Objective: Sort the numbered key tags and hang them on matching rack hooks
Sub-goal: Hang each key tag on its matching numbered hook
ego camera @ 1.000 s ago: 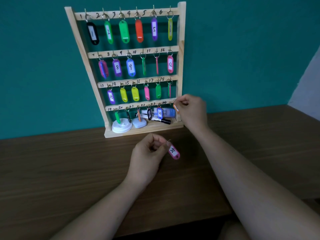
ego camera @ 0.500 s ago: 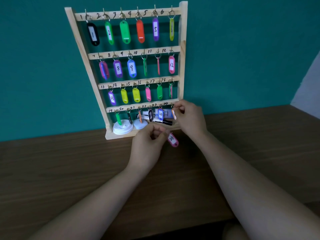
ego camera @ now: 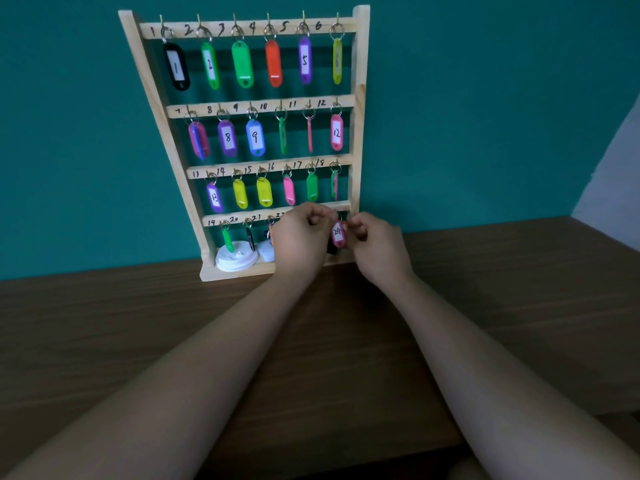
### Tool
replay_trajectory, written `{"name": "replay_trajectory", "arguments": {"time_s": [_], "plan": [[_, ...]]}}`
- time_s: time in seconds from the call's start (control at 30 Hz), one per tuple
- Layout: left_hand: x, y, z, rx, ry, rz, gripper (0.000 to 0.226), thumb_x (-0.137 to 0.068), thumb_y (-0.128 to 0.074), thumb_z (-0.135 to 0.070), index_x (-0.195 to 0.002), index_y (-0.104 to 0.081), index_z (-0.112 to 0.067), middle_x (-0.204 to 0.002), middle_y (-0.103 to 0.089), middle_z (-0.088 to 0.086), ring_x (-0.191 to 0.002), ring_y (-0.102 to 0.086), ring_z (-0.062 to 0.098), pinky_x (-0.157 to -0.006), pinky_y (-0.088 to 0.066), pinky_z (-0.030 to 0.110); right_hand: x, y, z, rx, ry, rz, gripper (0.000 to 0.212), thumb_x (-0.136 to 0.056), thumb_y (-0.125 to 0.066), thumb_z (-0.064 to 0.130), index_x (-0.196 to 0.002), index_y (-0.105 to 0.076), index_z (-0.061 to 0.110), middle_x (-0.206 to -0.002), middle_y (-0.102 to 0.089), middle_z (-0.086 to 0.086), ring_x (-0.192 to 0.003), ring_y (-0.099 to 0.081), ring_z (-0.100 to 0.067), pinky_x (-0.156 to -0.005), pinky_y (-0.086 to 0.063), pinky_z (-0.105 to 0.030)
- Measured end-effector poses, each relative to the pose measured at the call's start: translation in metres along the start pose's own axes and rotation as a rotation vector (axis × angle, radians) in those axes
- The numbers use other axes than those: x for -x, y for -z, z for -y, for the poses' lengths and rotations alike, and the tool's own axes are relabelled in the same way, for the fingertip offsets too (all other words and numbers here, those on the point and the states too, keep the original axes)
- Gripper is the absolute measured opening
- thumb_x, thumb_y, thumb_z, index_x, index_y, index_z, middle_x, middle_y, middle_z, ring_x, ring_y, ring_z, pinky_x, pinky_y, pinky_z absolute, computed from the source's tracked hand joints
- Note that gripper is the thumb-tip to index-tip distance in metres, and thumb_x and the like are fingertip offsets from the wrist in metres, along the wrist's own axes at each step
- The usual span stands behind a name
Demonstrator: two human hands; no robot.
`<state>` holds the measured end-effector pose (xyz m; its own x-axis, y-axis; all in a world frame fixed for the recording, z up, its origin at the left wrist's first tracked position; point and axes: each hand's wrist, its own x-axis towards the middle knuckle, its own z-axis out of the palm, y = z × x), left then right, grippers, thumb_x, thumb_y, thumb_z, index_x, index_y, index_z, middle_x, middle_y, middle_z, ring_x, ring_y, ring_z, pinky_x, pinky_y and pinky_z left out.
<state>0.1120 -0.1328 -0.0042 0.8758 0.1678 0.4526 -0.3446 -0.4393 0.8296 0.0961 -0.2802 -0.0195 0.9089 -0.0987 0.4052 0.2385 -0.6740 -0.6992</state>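
Observation:
A wooden rack (ego camera: 358, 109) with four rows of numbered hooks leans on the teal wall, coloured key tags hanging on its hooks. My left hand (ego camera: 301, 242) pinches the ring of a pink tag marked 24 (ego camera: 338, 233) and holds it up at the right end of the bottom row, by the hook for 24. My right hand (ego camera: 377, 249) is just right of that tag, fingertips pinched on an orange tag (ego camera: 345, 224), only a sliver of which shows behind the pink one. Both hands hide the hooks for 22 to 24.
A white cup lid (ego camera: 237, 260) and a smaller white object (ego camera: 266, 253) lie on the rack's base shelf, with a black marker (ego camera: 331, 249) mostly hidden behind my hands. The brown wooden table (ego camera: 138, 323) stretches in front of the rack.
My left hand has lifted the pink tag 24 from above the table up to the right end of the bottom row. My right hand stayed at that hook.

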Motion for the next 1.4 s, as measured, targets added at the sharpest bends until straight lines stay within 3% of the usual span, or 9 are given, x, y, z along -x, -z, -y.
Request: {"name": "replay_trajectory", "arguments": {"time_s": [0.13,0.3,0.5,0.67,0.77,0.97,1.07,1.23,1.4], "plan": [[0.000,-0.006,-0.001,0.005,0.004,-0.055,0.010,-0.092,-0.076,-0.028,-0.082,-0.076,-0.029,-0.066,-0.070,-0.011,-0.060,-0.064,0.002,-0.069,-0.058,0.036,0.001,0.000,0.000,0.003,-0.005,0.017,0.013,-0.103,-0.067,0.026,-0.115,-0.073,0.025,-0.106,-0.074,0.010,-0.096,-0.066,-0.007,-0.073,-0.048,-0.020],[0.005,-0.013,-0.008,0.008,0.003,-0.151,0.006,-0.093,-0.075,-0.026,-0.088,-0.077,-0.025,-0.071,-0.069,-0.012,-0.065,-0.065,0.005,-0.068,-0.056,0.037,0.003,0.000,0.003,0.002,0.017,0.019,0.017,-0.101,-0.070,0.030,-0.115,-0.074,0.021,-0.106,-0.075,0.005,-0.094,-0.066,-0.010,-0.073,-0.051,-0.029],[0.004,-0.017,-0.009,-0.171,0.005,-0.165,0.012,-0.091,-0.072,-0.033,-0.084,-0.076,-0.025,-0.072,-0.073,-0.005,-0.072,-0.069,0.018,-0.068,-0.058,0.039,0.003,0.002,0.000,0.048,0.035,0.030,0.015,-0.100,-0.071,0.030,-0.113,-0.073,0.022,-0.104,-0.075,0.006,-0.092,-0.068,-0.014,-0.077,-0.056,-0.034],[0.016,-0.008,0.000,-0.236,-0.066,-0.124,0.008,-0.091,-0.071,-0.031,-0.086,-0.074,-0.026,-0.080,-0.077,-0.006,-0.078,-0.071,0.020,-0.072,-0.057,0.038,0.001,0.002,-0.005,0.171,-0.009,0.018,0.012,-0.092,-0.077,0.029,-0.093,-0.065,0.025,-0.089,-0.070,0.007,-0.079,-0.067,-0.014,-0.072,-0.060,-0.041],[0.025,0.008,0.011,-0.279,-0.153,-0.099,0.004,-0.091,-0.073,-0.029,-0.088,-0.073,-0.025,-0.082,-0.077,-0.008,-0.079,-0.072,0.018,-0.071,-0.057,0.036,0.005,0.001,-0.005,0.223,0.053,0.015,0.008,-0.095,-0.074,0.031,-0.090,-0.069,0.026,-0.084,-0.069,0.009,-0.074,-0.065,-0.010,-0.070,-0.060,-0.038],[0.033,0.068,0.041,-0.400,-0.258,-0.049,0.005,-0.092,-0.074,-0.021,-0.096,-0.072,-0.023,-0.084,-0.071,-0.013,-0.077,-0.067,0.008,-0.070,-0.057,0.034,0.012,-0.009,0.001,0.285,0.206,0.050,0.021,-0.101,-0.066,0.020,-0.121,-0.074,0.022,-0.115,-0.072,0.005,-0.100,-0.066,-0.011,-0.086,-0.061,-0.036],[0.032,0.100,0.059,-0.525,-0.264,-0.048,0.009,-0.092,-0.072,-0.023,-0.100,-0.069,-0.022,-0.094,-0.071,-0.007,-0.086,-0.067,0.018,-0.071,-0.056,0.040,0.012,-0.016,0.008,0.364,0.269,0.022,0.032,-0.102,-0.062,0.013,-0.132,-0.070,0.020,-0.127,-0.068,0.004,-0.113,-0.062,-0.014,-0.090,-0.056,-0.031],[0.031,0.125,0.082,-0.840,-0.271,0.030,0.034,-0.087,-0.073,-0.030,-0.117,-0.067,-0.017,-0.106,-0.069,0.006,-0.099,-0.062,0.033,-0.079,-0.053,0.043,0.010,-0.026,0.016,0.538,0.268,0.017,0.044,-0.100,-0.061,0.011,-0.143,-0.061,0.014,-0.139,-0.064,-0.003,-0.132,-0.056,-0.024,-0.106,-0.052,-0.042],[0.030,0.125,0.082,-0.883,-0.191,0.056,0.045,-0.091,-0.069,-0.041,-0.128,-0.060,-0.016,-0.113,-0.069,0.009,-0.101,-0.066,0.035,-0.077,-0.056,0.043,0.008,-0.035,0.023,0.637,0.207,0.007,0.039,-0.101,-0.060,0.018,-0.140,-0.060,0.012,-0.131,-0.064,-0.007,-0.125,-0.059,-0.026,-0.092,-0.057,-0.041]]}}
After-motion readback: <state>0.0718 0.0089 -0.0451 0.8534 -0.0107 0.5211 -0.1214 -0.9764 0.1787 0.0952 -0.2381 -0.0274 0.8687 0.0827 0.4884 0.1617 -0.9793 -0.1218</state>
